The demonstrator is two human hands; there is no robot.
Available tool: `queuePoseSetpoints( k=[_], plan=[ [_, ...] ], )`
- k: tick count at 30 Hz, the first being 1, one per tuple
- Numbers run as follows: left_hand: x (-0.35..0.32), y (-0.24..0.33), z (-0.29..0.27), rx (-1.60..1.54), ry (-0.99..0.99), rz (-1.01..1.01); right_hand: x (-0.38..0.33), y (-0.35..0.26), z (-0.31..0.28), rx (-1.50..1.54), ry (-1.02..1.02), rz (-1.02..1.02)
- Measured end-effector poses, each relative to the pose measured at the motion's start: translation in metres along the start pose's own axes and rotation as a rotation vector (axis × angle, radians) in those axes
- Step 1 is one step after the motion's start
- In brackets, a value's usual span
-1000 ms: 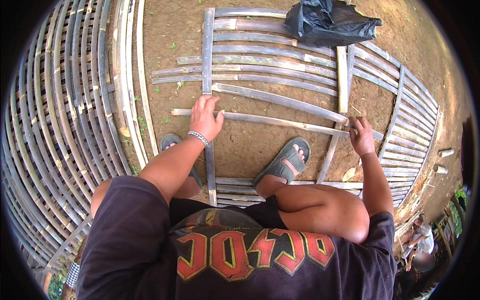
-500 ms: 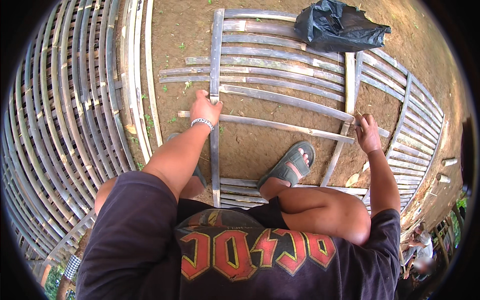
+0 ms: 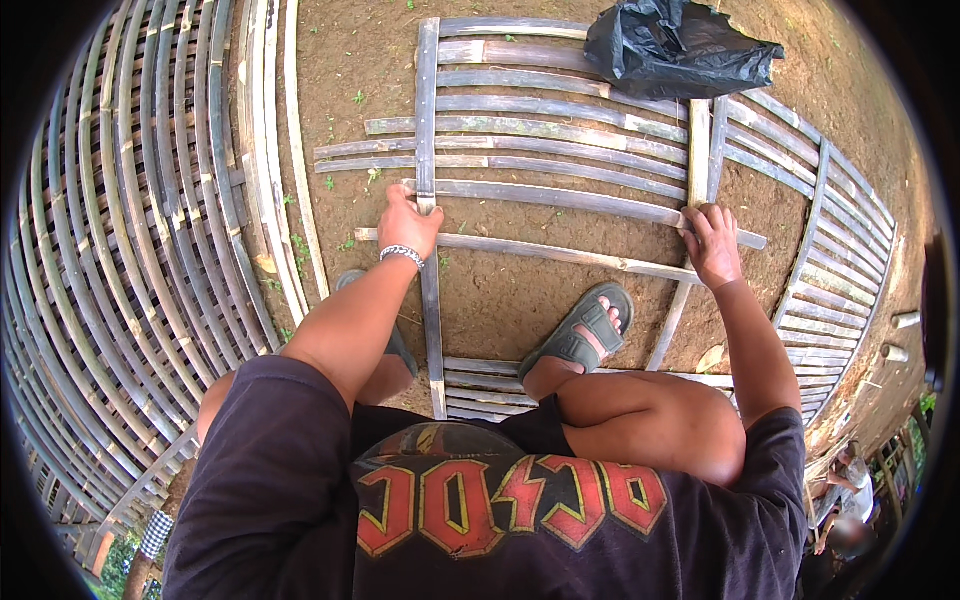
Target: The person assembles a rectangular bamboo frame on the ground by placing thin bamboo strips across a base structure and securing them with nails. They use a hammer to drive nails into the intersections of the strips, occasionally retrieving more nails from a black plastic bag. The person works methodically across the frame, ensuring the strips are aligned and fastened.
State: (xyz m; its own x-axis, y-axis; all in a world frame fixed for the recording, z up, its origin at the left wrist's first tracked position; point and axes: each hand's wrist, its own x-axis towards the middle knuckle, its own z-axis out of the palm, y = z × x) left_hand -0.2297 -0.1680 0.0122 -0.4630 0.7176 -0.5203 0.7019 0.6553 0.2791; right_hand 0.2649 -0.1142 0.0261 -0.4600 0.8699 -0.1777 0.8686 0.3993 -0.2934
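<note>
A long bamboo slat [image 3: 570,197] lies across the frame, its left end poking out past the left upright bamboo strip [image 3: 427,110]. My left hand [image 3: 408,222], with a chain bracelet at the wrist, is closed around the slat's left end where it crosses that strip, thumb on the inner side. Over the same slat, at the right upright strip [image 3: 699,150], the fingers of my right hand [image 3: 712,248] are curled and gripping. Nearer to me a second loose slat [image 3: 560,252] lies roughly parallel, below both hands.
A black plastic bag [image 3: 680,50] rests on the frame's far side. Several fixed slats [image 3: 560,105] fill its far part. A large bamboo panel [image 3: 120,250] stretches along the left. My sandalled foot [image 3: 585,335] stands inside the frame. Another person [image 3: 850,495] is at the lower right.
The slat has shifted left, its left end now past the left upright strip. My right hand has moved left along with it, onto the right strip; my left hand has barely moved.
</note>
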Motion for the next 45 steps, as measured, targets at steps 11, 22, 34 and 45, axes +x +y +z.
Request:
queuePoseSetpoints(
  k=[11,22,34,45],
  plan=[
    [0.000,-0.001,0.005,-0.005,0.065,0.032,0.007,-0.021,0.012,-0.117,0.003,-0.080],
    [0.005,-0.010,0.010,-0.031,0.100,0.069,0.045,-0.089,0.016,-0.113,-0.234,-0.054],
    [0.009,-0.010,0.015,-0.011,0.099,0.089,0.060,-0.121,0.043,0.038,-0.388,-0.047],
    [0.012,-0.014,0.014,0.018,0.066,0.084,0.070,-0.086,0.046,0.051,-0.187,-0.090]
  ],
)
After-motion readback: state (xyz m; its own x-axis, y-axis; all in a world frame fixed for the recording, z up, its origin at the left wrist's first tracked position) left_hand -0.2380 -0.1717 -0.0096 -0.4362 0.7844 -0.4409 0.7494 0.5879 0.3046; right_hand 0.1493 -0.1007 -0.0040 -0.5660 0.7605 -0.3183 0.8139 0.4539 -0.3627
